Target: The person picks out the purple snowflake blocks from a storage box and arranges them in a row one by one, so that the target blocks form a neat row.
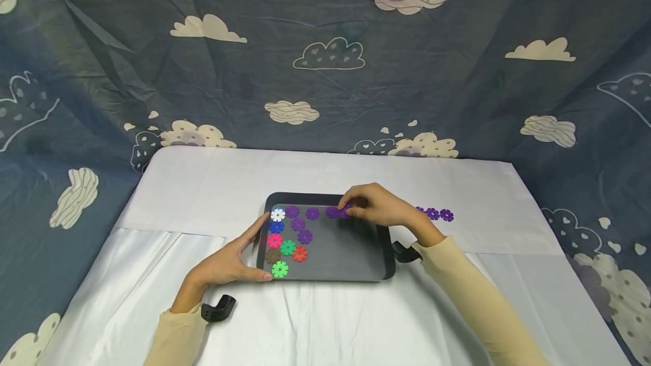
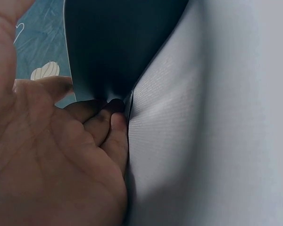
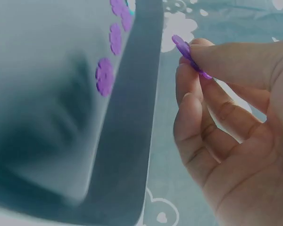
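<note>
A dark grey rectangular tray (image 1: pixel 351 253) lies on the white cloth, with several flower-shaped plastic discs inside. Along its left side are a white disc (image 1: pixel 277 215), a blue disc (image 1: pixel 277 227), a pink disc (image 1: pixel 274 240), a brown disc (image 1: pixel 273 256) and a bright green disc (image 1: pixel 280 269). Purple discs (image 1: pixel 312 213) run along the far side. My left hand (image 1: pixel 226 261) holds the tray's left edge, thumb by the near corner and fingers against the outer wall. Above the far rim, my right hand (image 1: pixel 378 205) pinches a purple disc (image 3: pixel 191 56) between thumb and fingers.
Outside the tray, several purple discs (image 1: pixel 432 214) lie in a row on the white cloth (image 1: pixel 478 185) at the right, partly behind the right wrist. A dark cloud-patterned curtain (image 1: pixel 325 89) stands behind the table. Both wrists wear black devices (image 1: pixel 218 308).
</note>
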{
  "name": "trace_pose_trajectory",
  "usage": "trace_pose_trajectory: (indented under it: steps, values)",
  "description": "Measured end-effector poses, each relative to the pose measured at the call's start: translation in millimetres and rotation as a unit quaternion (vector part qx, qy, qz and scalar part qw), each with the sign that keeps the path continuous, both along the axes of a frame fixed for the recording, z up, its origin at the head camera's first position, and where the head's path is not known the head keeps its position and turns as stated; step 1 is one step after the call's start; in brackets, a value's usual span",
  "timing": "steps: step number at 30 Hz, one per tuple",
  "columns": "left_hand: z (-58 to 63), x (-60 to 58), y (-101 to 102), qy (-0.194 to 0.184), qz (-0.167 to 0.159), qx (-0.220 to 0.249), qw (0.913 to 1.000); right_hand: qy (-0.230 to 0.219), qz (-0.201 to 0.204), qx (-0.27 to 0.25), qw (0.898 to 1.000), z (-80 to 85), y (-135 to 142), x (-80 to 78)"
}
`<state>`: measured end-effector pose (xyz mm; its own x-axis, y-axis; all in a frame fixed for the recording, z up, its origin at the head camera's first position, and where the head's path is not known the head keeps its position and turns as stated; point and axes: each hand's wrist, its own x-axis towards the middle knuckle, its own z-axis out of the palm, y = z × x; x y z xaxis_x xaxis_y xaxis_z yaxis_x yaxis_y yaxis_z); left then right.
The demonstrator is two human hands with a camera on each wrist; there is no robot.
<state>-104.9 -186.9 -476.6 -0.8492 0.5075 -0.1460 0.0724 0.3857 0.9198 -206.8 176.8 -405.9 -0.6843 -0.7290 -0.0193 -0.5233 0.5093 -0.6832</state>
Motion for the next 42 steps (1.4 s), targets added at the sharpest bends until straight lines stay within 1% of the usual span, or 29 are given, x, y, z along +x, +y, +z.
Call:
trace_pose_trajectory:
  steps: [3, 10, 12, 16, 19, 22, 28, 35, 40, 42]
  values:
    - [-0.6, -0.5, 1, -0.002, 0.0, -0.001, 1.0, -0.001, -0.015, -0.017, 1.0, 0.6, 10, 1.3]
    - [-1.1, -0.7, 0, -0.003, 0.004, -0.005, 1.0, 0.002, -0.05, -0.03, 0.998, -0.2, 30, 2.8]
    - [-1.1, -0.8, 1, -0.004, 0.004, -0.004, 1.0, -0.003, -0.062, -0.035, 0.997, -0.3, 35, 3.5]
    - [-1.1, -1.2, 2, -0.006, 0.004, -0.002, 1.0, -0.03, -0.092, -0.052, 0.994, -2.3, 47, 4.9]
    - [-0.6, -1.2, 2, -0.008, 0.006, -0.002, 1.0, -0.057, -0.119, -0.068, 0.989, -5.6, 59, 5.6]
    - [-0.1, -1.0, 1, -0.007, 0.006, -0.001, 1.0, -0.075, -0.147, -0.082, 0.983, -9.7, 71, 6.1]
    - [-0.2, -0.9, 0, -0.006, 0.004, 0.002, 1.0, -0.065, -0.191, -0.084, 0.976, -16.4, 93, 8.0]
    - [1.3, -1.8, 0, -0.004, 0.003, -0.001, 1.0, -0.042, -0.219, -0.084, 0.971, -16.1, 113, 9.3]
    - [1.3, -1.4, 0, -0.005, 0.004, -0.002, 1.0, -0.034, -0.249, -0.091, 0.964, -16.4, 132, 12.3]
    - [0.8, -0.6, 0, -0.009, 0.006, -0.003, 0.9999, -0.032, -0.266, -0.09, 0.959, -18.0, 139, 14.4]
